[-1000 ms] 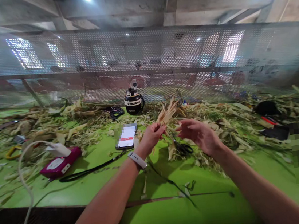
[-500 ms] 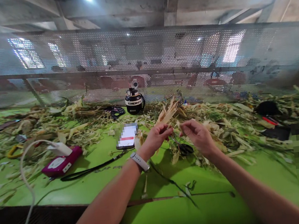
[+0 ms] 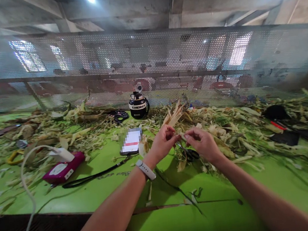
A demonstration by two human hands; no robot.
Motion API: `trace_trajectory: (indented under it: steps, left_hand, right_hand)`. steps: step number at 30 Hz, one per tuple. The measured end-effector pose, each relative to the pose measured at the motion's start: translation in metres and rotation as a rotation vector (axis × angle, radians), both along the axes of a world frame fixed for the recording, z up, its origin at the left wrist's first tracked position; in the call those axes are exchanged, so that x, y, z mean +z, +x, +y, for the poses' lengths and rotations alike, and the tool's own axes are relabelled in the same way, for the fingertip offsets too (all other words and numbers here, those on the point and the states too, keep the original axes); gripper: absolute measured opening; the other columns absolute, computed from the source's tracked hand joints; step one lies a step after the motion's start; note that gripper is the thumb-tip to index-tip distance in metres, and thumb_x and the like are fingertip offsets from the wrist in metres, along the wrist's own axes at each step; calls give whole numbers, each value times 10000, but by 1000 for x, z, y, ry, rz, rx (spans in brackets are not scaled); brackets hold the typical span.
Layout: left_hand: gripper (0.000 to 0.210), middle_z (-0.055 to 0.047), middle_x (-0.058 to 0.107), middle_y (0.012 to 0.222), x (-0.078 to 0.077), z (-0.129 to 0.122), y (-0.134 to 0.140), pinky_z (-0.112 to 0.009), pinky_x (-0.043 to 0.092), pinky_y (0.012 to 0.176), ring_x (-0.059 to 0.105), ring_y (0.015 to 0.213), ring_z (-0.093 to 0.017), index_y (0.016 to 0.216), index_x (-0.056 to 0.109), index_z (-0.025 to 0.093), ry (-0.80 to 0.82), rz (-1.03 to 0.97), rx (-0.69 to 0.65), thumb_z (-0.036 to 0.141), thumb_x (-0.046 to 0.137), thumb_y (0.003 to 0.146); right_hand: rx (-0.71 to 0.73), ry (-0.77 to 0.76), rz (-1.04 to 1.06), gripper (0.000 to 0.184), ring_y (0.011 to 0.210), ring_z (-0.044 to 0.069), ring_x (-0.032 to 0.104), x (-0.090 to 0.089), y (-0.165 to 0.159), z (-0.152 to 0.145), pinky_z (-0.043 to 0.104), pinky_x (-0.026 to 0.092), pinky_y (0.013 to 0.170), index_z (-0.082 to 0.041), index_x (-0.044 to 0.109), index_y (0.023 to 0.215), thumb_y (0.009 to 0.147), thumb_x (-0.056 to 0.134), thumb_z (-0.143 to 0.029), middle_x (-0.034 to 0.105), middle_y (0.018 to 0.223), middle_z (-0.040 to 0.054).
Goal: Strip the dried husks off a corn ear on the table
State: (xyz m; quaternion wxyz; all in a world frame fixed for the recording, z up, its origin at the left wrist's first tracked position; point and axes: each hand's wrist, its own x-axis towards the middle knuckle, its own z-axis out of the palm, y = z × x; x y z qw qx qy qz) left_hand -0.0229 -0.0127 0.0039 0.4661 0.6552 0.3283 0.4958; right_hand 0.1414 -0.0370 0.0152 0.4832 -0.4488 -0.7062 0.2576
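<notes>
Over the green table my left hand [image 3: 162, 144], with a pale watch on its wrist, is closed in a pinch. Facing it, my right hand [image 3: 203, 145] is also closed, thumb against fingers. A small pale strip of corn husk [image 3: 182, 136] is pinched between the fingertips of both hands, which nearly meet. Beneath them lie black-handled scissors [image 3: 192, 155], partly covered by my fingers and husk scraps. Just behind the hands rests a bundle of dry corn husks [image 3: 175, 113].
A phone [image 3: 130, 141] lies left of my hands, near a magenta power bank [image 3: 64, 169] with a white charger [image 3: 62, 154] and cable. A black ENERGY jug [image 3: 138, 106] stands behind. Loose husks [image 3: 238, 131] cover the right; a perforated metal screen [image 3: 158, 62] closes the back.
My right hand has moved slightly left and down, bringing its fingertips closer to my left hand's. The pale husk strip now sits between both sets of fingertips.
</notes>
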Motion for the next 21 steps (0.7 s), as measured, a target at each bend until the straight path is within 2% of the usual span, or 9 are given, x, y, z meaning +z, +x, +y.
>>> trace_trajectory:
  steps: [6,12,17,21]
  left_hand:
    - [286,35,510,639,3,-6,2,-216,364,520,475,562,-92,828,430,182,94,72,6,364,632,738]
    - [216,21,536,660,1,-4,3,-237,389,562,487,591,-106,808,459,189,178,159,26,324,615,745]
    - [204,18,533,673,2,-3,2,-238,403,578,520,622,-118,811,441,188,141,117,49,295,602,744]
    - [194,13,533,686,2,-4,2,-249,400,592,506,630,-127,804,445,199,188,160,46,299,602,747]
  right_hand:
    - [-42,8,17,169,550,148,570,-1,0,0,275,455,579,-189,575,725,785,554,-345,603,594,1]
    - [-65,13,15,184,676,184,623,-9,1,5,312,493,645,-204,542,827,797,558,-385,628,748,32]
    - [36,28,2,214,765,181,622,-6,1,4,325,473,738,-203,481,1007,851,484,-350,627,829,40]
    - [32,113,-117,283,797,184,603,-5,2,3,335,456,764,-181,423,1132,867,435,-280,605,820,41]
